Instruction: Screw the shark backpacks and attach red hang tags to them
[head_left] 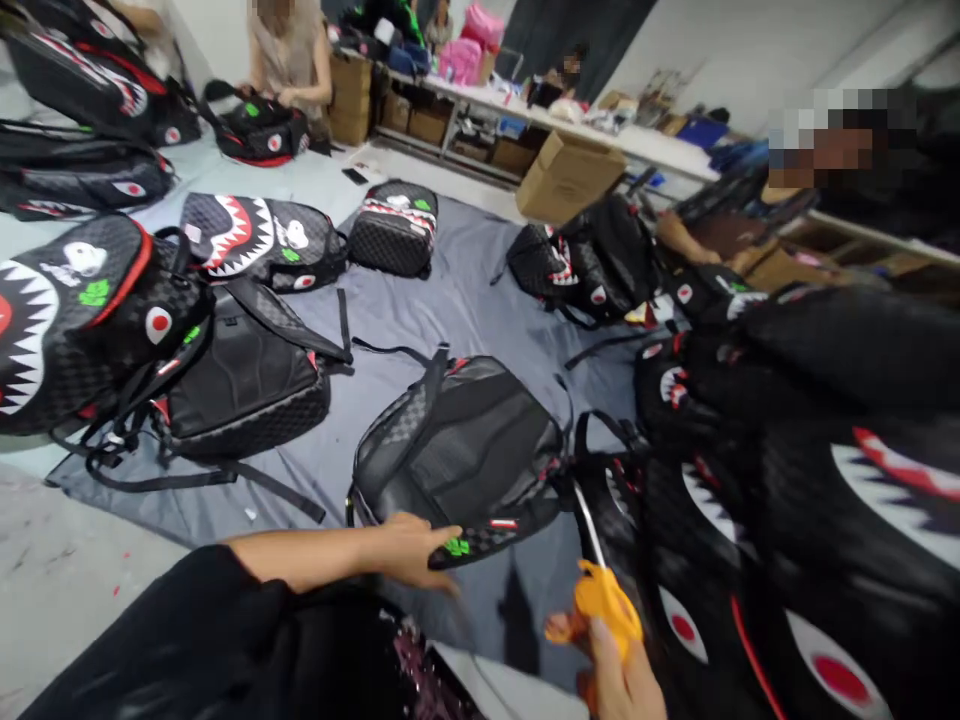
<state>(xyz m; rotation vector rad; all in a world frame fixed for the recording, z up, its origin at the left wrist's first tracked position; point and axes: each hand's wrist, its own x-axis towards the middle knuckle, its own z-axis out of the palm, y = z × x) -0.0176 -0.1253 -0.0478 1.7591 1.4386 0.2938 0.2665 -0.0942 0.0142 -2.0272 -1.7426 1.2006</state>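
A black backpack (pixel 487 440) lies in front of me with its padded back panel and shoulder straps facing up. My left hand (pixel 412 555) is at its near edge, the fingers around the end of a checkered shoulder strap (pixel 487 540) with a green print and a small red label. Part of that hand is smeared by motion. At the lower right, my right hand (pixel 619 675) grips orange-handled scissors (pixel 607 605). Their metal blades point up and away, close to the backpack's right side. Whether the blades touch anything, I cannot tell.
Shark-mouth backpacks (pixel 262 240) stand on the grey sheet (pixel 465 270) to the left and back. More are piled close on the right (pixel 750 500). Co-workers sit at the far left and right. A cardboard box (pixel 570 175) stands before a long table (pixel 637 140).
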